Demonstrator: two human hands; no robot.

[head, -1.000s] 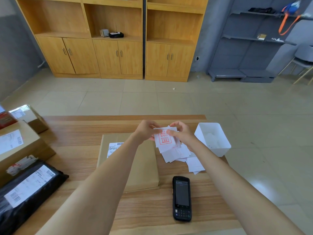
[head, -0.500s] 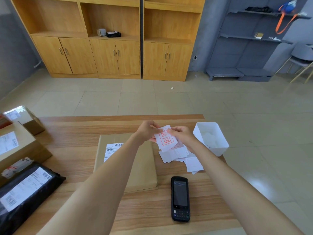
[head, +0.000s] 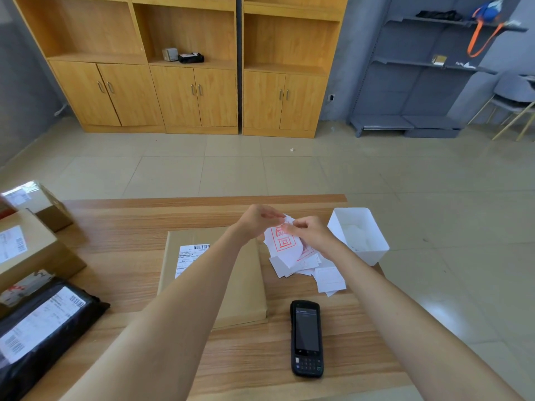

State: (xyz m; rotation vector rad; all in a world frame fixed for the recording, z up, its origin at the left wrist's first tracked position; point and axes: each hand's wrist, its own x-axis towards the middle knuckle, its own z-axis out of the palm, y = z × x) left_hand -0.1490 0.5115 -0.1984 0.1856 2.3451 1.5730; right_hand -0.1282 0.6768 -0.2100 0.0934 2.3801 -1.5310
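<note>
At the left edge of the desk (head: 130, 244) lie a black poly parcel (head: 43, 328) and a cardboard box (head: 29, 250), well apart from the work. A flat brown parcel (head: 249, 285) sits in the middle, with the left forearm passing over it. Just above that parcel's far right corner the left grip (head: 254, 221) pinches the top edge of a red-printed label (head: 285, 244), which is held up off the desk and hangs curved between the two hands. The right grip (head: 311, 234) pinches the same top edge from the other side, fingertips close to the left ones. The label looks paper-thin, nearly weightless and limp (probably a sticker on a backing sheet, though the frame cannot settle that), so it will likely curl, crease or tear if pulled hard. The best hold is a light fingertip pinch at a corner, one layer in each grip, peeling slowly along the edge. Under it lies a loose pile of white labels (head: 330, 277), to its right a white bin (head: 351, 209), and nearer the body a black handheld scanner (head: 307, 337).
</note>
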